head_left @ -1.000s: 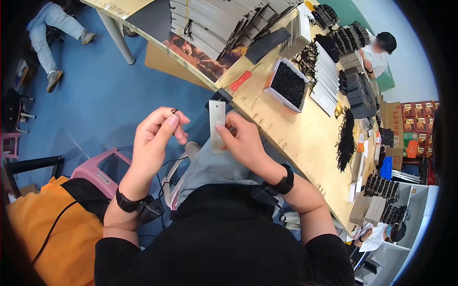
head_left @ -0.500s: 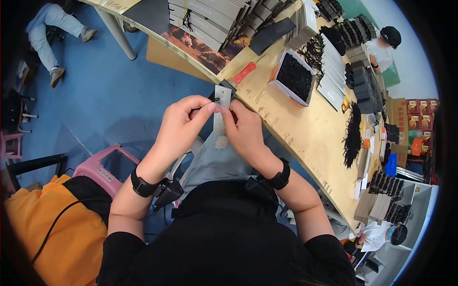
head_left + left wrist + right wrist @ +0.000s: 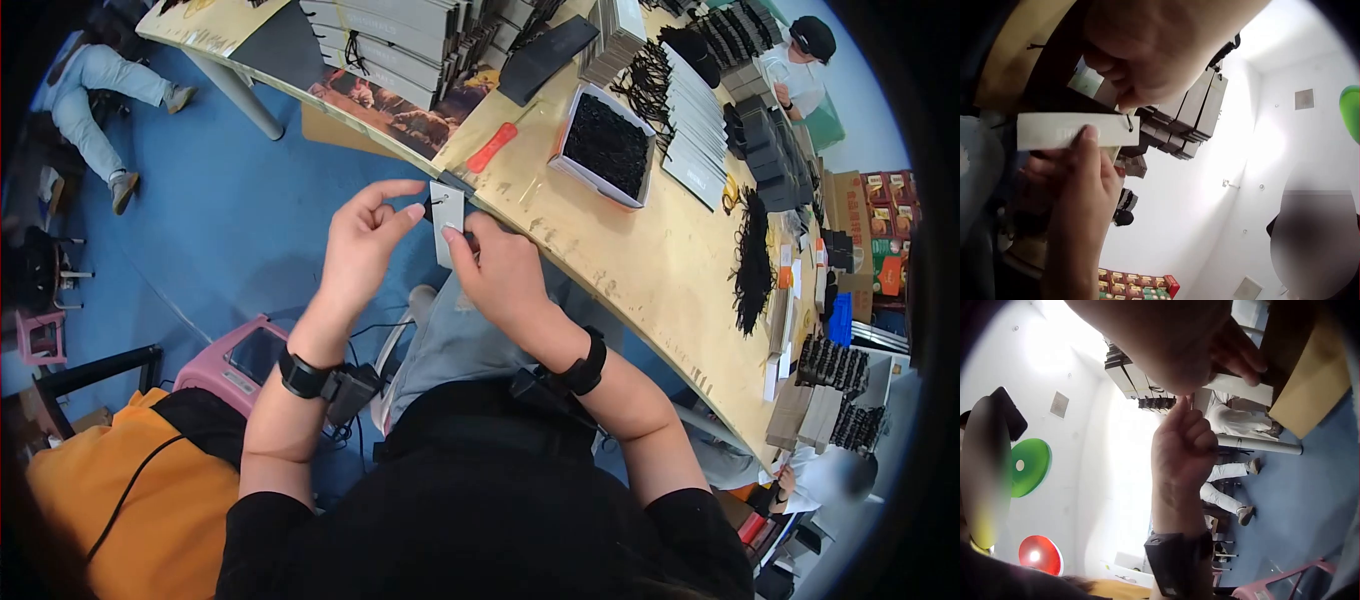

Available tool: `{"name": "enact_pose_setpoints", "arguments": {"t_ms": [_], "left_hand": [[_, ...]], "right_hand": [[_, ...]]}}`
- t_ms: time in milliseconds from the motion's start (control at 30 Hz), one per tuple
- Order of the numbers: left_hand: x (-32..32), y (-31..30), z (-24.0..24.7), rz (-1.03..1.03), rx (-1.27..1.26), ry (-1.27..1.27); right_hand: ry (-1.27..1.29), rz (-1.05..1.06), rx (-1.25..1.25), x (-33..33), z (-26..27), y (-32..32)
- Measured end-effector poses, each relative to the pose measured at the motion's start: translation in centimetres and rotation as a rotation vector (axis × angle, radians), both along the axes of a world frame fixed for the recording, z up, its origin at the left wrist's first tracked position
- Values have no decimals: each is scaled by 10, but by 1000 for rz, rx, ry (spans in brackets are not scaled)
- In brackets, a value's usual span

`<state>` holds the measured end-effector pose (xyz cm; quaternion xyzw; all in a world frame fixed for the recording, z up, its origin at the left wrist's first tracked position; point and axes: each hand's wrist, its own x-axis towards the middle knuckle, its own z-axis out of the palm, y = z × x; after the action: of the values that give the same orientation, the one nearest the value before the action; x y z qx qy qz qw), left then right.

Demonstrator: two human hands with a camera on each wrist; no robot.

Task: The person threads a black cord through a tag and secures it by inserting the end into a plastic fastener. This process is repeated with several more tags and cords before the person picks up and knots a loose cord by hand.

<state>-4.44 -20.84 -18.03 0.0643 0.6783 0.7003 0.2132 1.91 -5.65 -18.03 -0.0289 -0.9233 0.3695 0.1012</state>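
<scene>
My right hand point(image 3: 503, 268) pinches a pale grey hang tag point(image 3: 449, 244) between thumb and fingers, over my lap beside the table edge. Faint lettering shows on the tag in the left wrist view. A black cord point(image 3: 1130, 124) passes through the hole at the tag's end. Just left of that end, my left hand point(image 3: 362, 245) holds the cord at its fingertips, its other fingers curled. Seen from the right wrist, the left thumb and forefinger come together, and part of the tag point(image 3: 1254, 391) is behind my right hand.
On the wooden table point(image 3: 640, 290) are a box of black cords point(image 3: 605, 145), a red-handled tool point(image 3: 491, 149), stacked grey tags point(image 3: 400, 55) and a bundle of black cords point(image 3: 752, 262). A pink stool point(image 3: 228, 368) stands at left. Other people sit around the table.
My left hand has moved right with the cord, from apart to the tag's upper end. The cord now goes through the hole. The right hand keeps its grip on the tag.
</scene>
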Motion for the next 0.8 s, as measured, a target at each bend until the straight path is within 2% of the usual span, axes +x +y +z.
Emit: {"name": "enact_pose_setpoints", "arguments": {"t_ms": [33, 100, 200, 433, 500, 633, 700, 733, 800], "left_hand": [[6, 5, -4, 55, 11, 78], [18, 12, -10, 145, 24, 153], [27, 19, -5, 215, 2, 156], [33, 29, -5, 301, -41, 234], [36, 35, -1, 308, -33, 224], [31, 36, -14, 370, -8, 255], [29, 34, -19, 348, 53, 181], [29, 32, -19, 348, 51, 182], [31, 29, -19, 302, 50, 202]], "right_hand": [[2, -7, -5, 0, -3, 0], [65, -14, 251, -2, -7, -1], [71, 8, 273, -5, -8, -4], [234, 74, 234, -5, -15, -3], [260, 188, 244, -5, -18, -2], [260, 159, 213, -4, -18, -2], [274, 91, 110, -6, -15, -1], [275, 91, 108, -6, -16, -1], [244, 134, -61, -7, -18, -1]]}}
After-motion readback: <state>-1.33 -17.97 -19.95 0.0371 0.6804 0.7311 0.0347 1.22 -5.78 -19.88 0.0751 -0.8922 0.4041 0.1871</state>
